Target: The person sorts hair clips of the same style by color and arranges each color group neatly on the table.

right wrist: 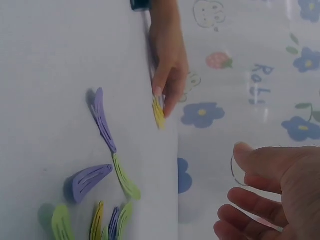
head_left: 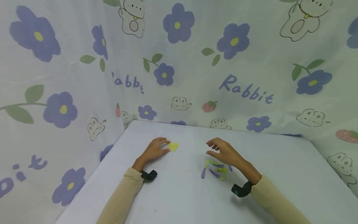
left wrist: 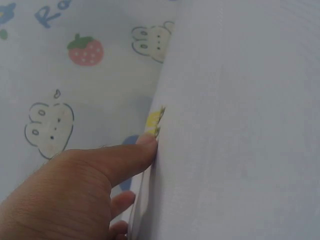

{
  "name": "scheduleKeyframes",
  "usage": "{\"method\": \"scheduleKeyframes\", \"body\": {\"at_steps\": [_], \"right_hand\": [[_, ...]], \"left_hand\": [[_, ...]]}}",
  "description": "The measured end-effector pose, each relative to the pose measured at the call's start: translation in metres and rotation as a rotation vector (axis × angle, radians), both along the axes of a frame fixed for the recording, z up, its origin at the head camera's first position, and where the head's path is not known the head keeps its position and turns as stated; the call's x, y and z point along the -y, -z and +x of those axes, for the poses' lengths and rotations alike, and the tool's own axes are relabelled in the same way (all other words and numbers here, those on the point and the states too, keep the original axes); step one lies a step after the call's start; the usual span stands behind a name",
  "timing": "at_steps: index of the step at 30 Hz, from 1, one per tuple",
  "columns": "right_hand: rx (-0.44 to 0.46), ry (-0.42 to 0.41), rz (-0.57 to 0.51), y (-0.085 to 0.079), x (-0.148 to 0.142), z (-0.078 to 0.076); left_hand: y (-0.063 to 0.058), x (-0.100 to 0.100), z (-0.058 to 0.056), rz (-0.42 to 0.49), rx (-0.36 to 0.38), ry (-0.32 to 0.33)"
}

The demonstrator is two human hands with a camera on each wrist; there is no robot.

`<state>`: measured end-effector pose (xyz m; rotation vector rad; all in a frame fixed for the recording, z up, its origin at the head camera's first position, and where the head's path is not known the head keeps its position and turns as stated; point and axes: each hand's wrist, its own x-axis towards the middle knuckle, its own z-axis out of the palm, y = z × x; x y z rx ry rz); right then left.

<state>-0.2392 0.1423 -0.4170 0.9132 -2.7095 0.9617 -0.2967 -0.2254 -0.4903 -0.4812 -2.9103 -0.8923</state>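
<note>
Three or so yellow snap hair clips [head_left: 175,147] lie side by side in a short row towards the back left of the white table. My left hand [head_left: 153,151] is at the row's left end, thumb and finger pinching the nearest yellow clip at its two ends; the fingertips partly hide it. My right hand [head_left: 225,152] hovers, fingers loosely bent and holding nothing, above a loose group of clips. That group has a purple clip [right wrist: 103,120] end to end with a light green clip [right wrist: 126,177], a second purple clip [right wrist: 91,182], a yellow clip [right wrist: 97,225] and several more.
The white tabletop [head_left: 173,193] lies under both arms. A cloth curtain [head_left: 195,62] printed with flowers and rabbits hangs behind the table and along its left side. Each wrist wears a black camera, such as the left wrist camera [head_left: 149,175].
</note>
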Motion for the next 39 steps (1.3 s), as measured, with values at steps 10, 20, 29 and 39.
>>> {"method": "scheduleKeyframes", "body": {"at_steps": [10, 20, 29, 39], "right_hand": [[0.061, 0.091, 0.0, 0.013, -0.034, 0.021], [0.177, 0.219, 0.078, 0.035, -0.051, 0.03], [0.226, 0.242, 0.095, 0.049, -0.048, 0.029], [0.227, 0.25, 0.104, 0.05, -0.045, 0.029]], "left_hand": [[0.0, 0.002, 0.001, 0.014, 0.012, 0.011], [0.003, -0.001, -0.001, 0.007, 0.008, 0.004], [0.002, 0.001, 0.0, 0.021, 0.017, -0.003], [0.006, 0.003, -0.004, 0.006, 0.0, -0.001]]}}
